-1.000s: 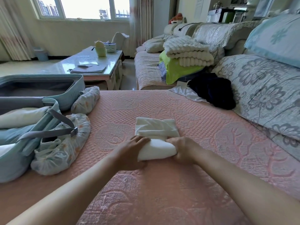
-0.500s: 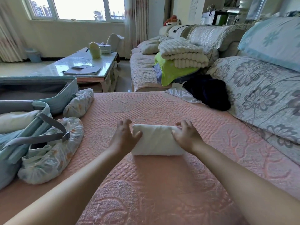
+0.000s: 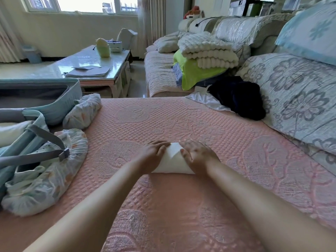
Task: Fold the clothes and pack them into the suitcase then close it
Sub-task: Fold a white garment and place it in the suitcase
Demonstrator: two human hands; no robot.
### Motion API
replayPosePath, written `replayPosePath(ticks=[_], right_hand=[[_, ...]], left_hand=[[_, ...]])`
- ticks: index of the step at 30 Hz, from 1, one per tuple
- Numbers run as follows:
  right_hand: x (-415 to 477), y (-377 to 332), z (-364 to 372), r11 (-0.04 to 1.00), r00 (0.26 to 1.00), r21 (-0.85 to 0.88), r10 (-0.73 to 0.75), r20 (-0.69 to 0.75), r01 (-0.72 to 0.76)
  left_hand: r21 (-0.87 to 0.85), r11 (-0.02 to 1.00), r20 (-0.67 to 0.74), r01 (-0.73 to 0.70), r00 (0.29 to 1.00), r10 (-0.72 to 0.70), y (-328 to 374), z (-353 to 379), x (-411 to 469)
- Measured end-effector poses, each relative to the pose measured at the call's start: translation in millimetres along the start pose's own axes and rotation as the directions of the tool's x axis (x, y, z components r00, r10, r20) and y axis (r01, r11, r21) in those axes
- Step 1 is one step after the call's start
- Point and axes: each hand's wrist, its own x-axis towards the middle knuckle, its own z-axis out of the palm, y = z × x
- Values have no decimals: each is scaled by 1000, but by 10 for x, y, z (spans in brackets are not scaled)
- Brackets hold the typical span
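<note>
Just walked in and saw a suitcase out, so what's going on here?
A person is folding a white garment on the pink bedspread. The left hand and right hand both press flat on the folded bundle. The open suitcase sits at the left, not yet closed, and a dark garment lies unfolded by the flowered pillow.
</note>
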Motion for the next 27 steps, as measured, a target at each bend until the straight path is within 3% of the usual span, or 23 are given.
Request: replayPosePath(ticks=[2, 4, 6, 9, 11, 15, 18, 22, 27], right_hand=[[48, 55, -12, 999, 999, 35, 3, 51, -4], [74, 92, -31, 999, 997, 43, -15, 82, 11], [77, 104, -32, 998, 995, 51, -33, 89, 29], [15, 79, -73, 998, 995, 54, -42, 85, 37], [-49, 107, -105, 992, 992, -18, -124, 34, 125], [-122, 199, -98, 941, 957, -174, -283, 68, 291], [-118, 130, -98, 962, 968, -131, -230, 95, 241], [-122, -47, -215, 987, 987, -79, -136, 84, 142], [-320, -421, -389, 964, 975, -157, -221, -15, 216]], left_hand=[[-84, 994, 36, 68, 997, -65, -83, -13, 21], [49, 998, 59, 43, 997, -45, -103, -60, 38], [225, 973, 49, -50, 998, 40, -66, -110, 41], [333, 928, 34, -170, 985, 168, -25, -193, -47], [397, 877, 66, -272, 961, 268, -76, -201, -120], [372, 892, 123, -256, 966, 226, -86, -156, -138], [368, 909, 141, -198, 978, 156, 28, -166, -87], [207, 975, 74, -86, 995, 72, 67, -185, -97], [192, 975, -22, -115, 992, 121, -130, -344, -292]])
